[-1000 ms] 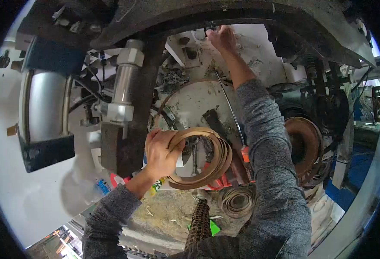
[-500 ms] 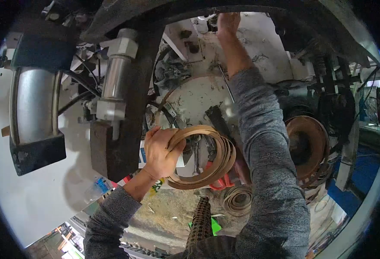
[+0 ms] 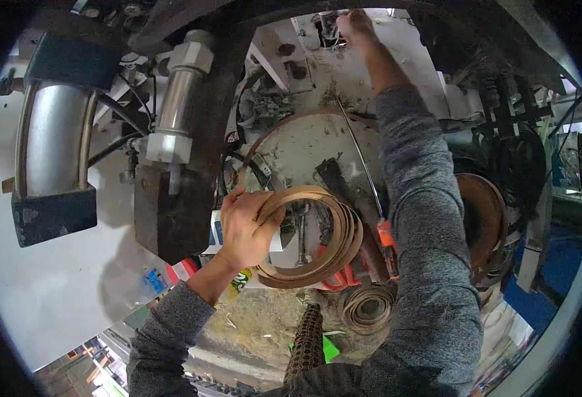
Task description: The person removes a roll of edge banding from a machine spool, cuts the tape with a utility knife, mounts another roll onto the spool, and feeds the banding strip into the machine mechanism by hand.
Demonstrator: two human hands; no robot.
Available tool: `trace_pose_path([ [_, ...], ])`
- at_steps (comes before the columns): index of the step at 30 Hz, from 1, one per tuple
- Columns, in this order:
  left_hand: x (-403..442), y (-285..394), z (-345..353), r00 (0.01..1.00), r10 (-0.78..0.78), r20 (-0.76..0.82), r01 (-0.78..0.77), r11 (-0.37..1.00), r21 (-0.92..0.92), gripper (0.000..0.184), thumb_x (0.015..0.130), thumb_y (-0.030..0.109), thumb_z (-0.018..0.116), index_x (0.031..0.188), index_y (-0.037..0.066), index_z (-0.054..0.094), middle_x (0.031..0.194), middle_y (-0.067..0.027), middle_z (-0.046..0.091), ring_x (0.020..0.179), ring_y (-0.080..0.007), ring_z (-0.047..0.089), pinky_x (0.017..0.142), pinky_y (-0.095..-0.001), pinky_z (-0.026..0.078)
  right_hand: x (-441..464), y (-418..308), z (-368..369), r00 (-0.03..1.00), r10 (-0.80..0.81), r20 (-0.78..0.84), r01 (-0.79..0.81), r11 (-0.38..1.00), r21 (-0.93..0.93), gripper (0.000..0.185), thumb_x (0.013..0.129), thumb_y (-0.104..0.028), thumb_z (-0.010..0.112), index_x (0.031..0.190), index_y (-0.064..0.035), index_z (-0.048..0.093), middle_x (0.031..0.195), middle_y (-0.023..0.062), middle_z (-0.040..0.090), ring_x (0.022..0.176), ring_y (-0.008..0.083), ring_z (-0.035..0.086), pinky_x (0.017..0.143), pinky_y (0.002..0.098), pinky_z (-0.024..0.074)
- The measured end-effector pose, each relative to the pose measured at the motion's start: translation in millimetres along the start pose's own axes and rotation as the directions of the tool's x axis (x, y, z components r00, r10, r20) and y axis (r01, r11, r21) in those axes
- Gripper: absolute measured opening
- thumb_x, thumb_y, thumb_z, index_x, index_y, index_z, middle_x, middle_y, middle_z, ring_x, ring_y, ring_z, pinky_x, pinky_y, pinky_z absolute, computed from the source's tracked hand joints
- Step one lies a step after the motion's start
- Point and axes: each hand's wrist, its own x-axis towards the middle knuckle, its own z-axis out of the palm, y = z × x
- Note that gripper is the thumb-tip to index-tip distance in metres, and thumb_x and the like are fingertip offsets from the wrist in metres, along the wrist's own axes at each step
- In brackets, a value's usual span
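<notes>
My left hand [image 3: 248, 228] grips a loose coil of tan, flat strip [image 3: 336, 261] by its left side, thumb and fingers wrapped round it. My right hand [image 3: 356, 28] reaches to the far end of the white surface, beside a small metal part [image 3: 329, 28] near an opening. Its fingers look curled, but what they hold, if anything, is too small to make out. Beneath the coil lie a wrench [image 3: 302, 238] and red-handled pliers [image 3: 334, 281]. A long screwdriver [image 3: 362, 155] with an orange handle rests left of my right forearm.
A silver cylinder [image 3: 56, 142] and a clear-bodied filter unit [image 3: 178, 99] stand at the left. A dark frame beam [image 3: 198, 165] rises beside them. On the right is a rusty round part [image 3: 483, 221]. Another strip coil [image 3: 367, 309] lies below, near a green object [image 3: 330, 349].
My right hand has shifted slightly right, after reaching farther up half a second ago. The screwdriver's orange handle shows again. My left hand still grips the coil.
</notes>
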Motion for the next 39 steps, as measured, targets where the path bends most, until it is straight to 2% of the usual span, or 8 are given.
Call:
trace_pose_path([
  [4, 1.0, 0.6, -0.7, 0.999, -0.014, 0.051, 0.012, 0.999, 0.04, 0.017, 0.076, 0.017, 0.06, 0.089, 0.005, 0.062, 0.078, -0.0084, 0.062, 0.079, -0.028, 0.058, 0.093, -0.0418, 0.033, 39.5, 25.7, 53.8, 0.968, 0.072, -0.241, -0.015, 0.974, 0.228, 0.022, 0.075, -0.023, 0.057, 0.083, -0.0064, 0.068, 0.086, 0.019, 0.065, 0.081, 0.0311, 0.064, 0.07, 0.0426, 0.0519],
  [7, -1.2, -5.1, -0.4, 1.0, 0.007, -0.005, -0.007, 0.999, 0.041, 0.018, 0.075, 0.019, 0.062, 0.086, 0.005, 0.063, 0.076, -0.0084, 0.063, 0.074, -0.0276, 0.059, 0.091, -0.0407, 0.033, 33.9, 14.6, 40.2, 0.98, -0.098, -0.173, 0.036, 0.943, -0.332, 0.024, 0.08, -0.025, 0.053, 0.082, -0.0052, 0.066, 0.083, 0.0221, 0.063, 0.083, 0.0371, 0.061, 0.073, 0.0452, 0.0503],
  [9, 2.3, 1.1, 0.1, 0.999, -0.052, 0.007, 0.052, 0.999, 0.009, 0.018, 0.074, 0.019, 0.062, 0.086, 0.004, 0.063, 0.077, -0.0083, 0.062, 0.074, -0.027, 0.059, 0.091, -0.0406, 0.033, 16.8, -3.1, 30.8, 0.963, -0.043, -0.267, -0.022, 0.972, -0.233, 0.025, 0.082, -0.025, 0.05, 0.084, -0.0041, 0.065, 0.082, 0.0226, 0.062, 0.084, 0.0392, 0.06, 0.074, 0.0461, 0.0496],
  [12, -1.4, -9.3, 4.0, 0.997, 0.073, -0.021, -0.072, 0.997, 0.031, 0.019, 0.074, 0.016, 0.064, 0.088, 0.004, 0.063, 0.076, -0.0081, 0.061, 0.075, -0.0256, 0.059, 0.092, -0.0404, 0.032, -45.0, -31.3, -8.8, 0.883, 0.274, -0.382, -0.056, 0.868, 0.493, 0.032, 0.084, -0.026, 0.049, 0.102, -0.0013, 0.059, 0.088, 0.0227, 0.062, 0.084, 0.0401, 0.06, 0.079, 0.0461, 0.0487],
  [27, -1.1, -4.9, -0.8, 0.995, 0.002, 0.101, -0.012, 0.996, 0.09, 0.016, 0.08, 0.017, 0.059, 0.091, 0.006, 0.063, 0.079, -0.0064, 0.061, 0.079, -0.0246, 0.057, 0.093, -0.0388, 0.03, -66.5, -56.3, -18.9, 0.895, 0.393, -0.213, -0.139, 0.696, 0.704, 0.045, 0.075, -0.024, 0.055, 0.108, 0.0065, 0.052, 0.097, 0.0302, 0.058, 0.092, 0.0427, 0.057, 0.084, 0.0496, 0.0451],
  [30, 0.4, -3.2, 1.2, 0.996, -0.017, 0.09, 0.012, 0.999, 0.052, 0.017, 0.08, 0.018, 0.059, 0.091, 0.006, 0.063, 0.08, -0.0064, 0.061, 0.078, -0.0243, 0.057, 0.093, -0.0386, 0.03, -60.0, -60.3, -19.5, 0.908, 0.413, -0.069, -0.253, 0.673, 0.695, 0.045, 0.074, -0.023, 0.055, 0.108, 0.0054, 0.053, 0.098, 0.0288, 0.058, 0.095, 0.0408, 0.056, 0.085, 0.0478, 0.0452],
  [36, -2.3, -8.2, 1.5, 0.993, -0.001, 0.116, -0.003, 0.999, 0.033, 0.019, 0.081, 0.019, 0.057, 0.091, 0.004, 0.063, 0.077, -0.0068, 0.06, 0.076, -0.0238, 0.057, 0.095, -0.0382, 0.027, -45.7, -79.9, -15.5, 0.701, 0.562, -0.44, -0.073, 0.67, 0.739, 0.042, 0.072, -0.024, 0.058, 0.104, 0.0036, 0.058, 0.094, 0.0246, 0.06, 0.103, 0.0362, 0.054, 0.087, 0.0437, 0.0451],
  [39, -0.1, -4.3, 1.1, 0.995, -0.001, 0.1, -0.001, 1.0, 0.019, 0.019, 0.081, 0.018, 0.056, 0.091, 0.003, 0.062, 0.078, -0.0072, 0.06, 0.076, -0.0234, 0.057, 0.096, -0.0384, 0.027, 1.5, -55.1, 10.8, 0.857, 0.356, -0.373, -0.2, 0.896, 0.397, 0.035, 0.074, -0.023, 0.058, 0.097, 0.0038, 0.061, 0.092, 0.025, 0.061, 0.099, 0.0373, 0.057, 0.085, 0.0438, 0.047],
])
